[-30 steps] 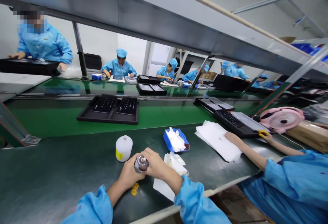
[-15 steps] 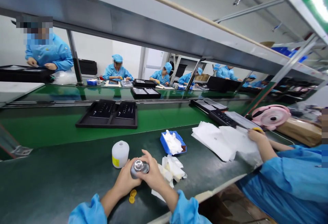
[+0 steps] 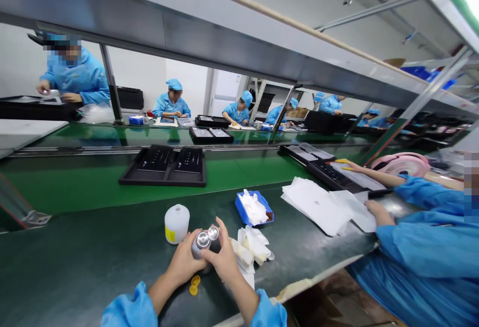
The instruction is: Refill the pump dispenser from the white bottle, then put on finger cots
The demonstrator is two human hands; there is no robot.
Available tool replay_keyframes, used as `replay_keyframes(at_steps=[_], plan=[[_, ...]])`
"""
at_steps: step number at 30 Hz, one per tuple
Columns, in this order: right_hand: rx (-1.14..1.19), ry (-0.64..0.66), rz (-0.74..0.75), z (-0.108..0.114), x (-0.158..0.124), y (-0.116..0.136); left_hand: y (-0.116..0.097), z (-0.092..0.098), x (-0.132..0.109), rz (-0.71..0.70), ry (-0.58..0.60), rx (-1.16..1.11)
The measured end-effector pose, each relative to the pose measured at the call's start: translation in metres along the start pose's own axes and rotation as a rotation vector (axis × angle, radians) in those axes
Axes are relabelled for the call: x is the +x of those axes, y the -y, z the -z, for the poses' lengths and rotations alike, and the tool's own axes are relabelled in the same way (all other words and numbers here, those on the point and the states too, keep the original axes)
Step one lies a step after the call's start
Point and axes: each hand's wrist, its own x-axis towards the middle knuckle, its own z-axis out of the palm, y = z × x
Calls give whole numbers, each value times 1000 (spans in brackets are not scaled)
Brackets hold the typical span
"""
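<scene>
A small grey bottle with a shiny metal top and a raised metal lid is held upright between both hands. My left hand wraps round its left side. On the right, my right hand grips the bottle, thumb across its front and fingers by the lid. Just behind my left hand stands a white plastic bottle with a yellow label. Yellow rolled finger cots lie on the bench below the hands. Crumpled white wipes are beside my right hand.
A blue box of white wipes stands behind the crumpled ones. White sheets lie to the right, near a co-worker's arms. A black tray rests on the green belt. Overhead runs a long shelf.
The metal lid has swung up on the bottle, with my right fingers shifting beside it. At right, the co-worker's hand has moved from the white sheets to the black tray.
</scene>
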Motion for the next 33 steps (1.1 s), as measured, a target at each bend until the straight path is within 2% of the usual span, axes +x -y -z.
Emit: replay_keyframes(at_steps=[3,6,9,15,19,21,24,28,33], plan=[[17,51,54,0,-1,-2,0,1,0,-8,8,-20],[-175,-52,69,-6,-2,2,1,1,0,4,4,-27],[-185,-93,78,-12,2,3,1,2,1,7,-1,-32],[-27,22,126,-5,7,-7,-5,2,1,3,6,-49],[-29,172,138,3,10,-6,-5,2,0,3,12,-50],[-91,193,143,5,12,-2,-6,2,0,3,19,-49],[-135,156,155,4,13,4,-8,3,-1,1,15,-41],[-53,101,170,-1,10,14,-9,2,0,-16,15,-49],[22,44,158,-2,9,22,4,2,-6,62,-22,-46]])
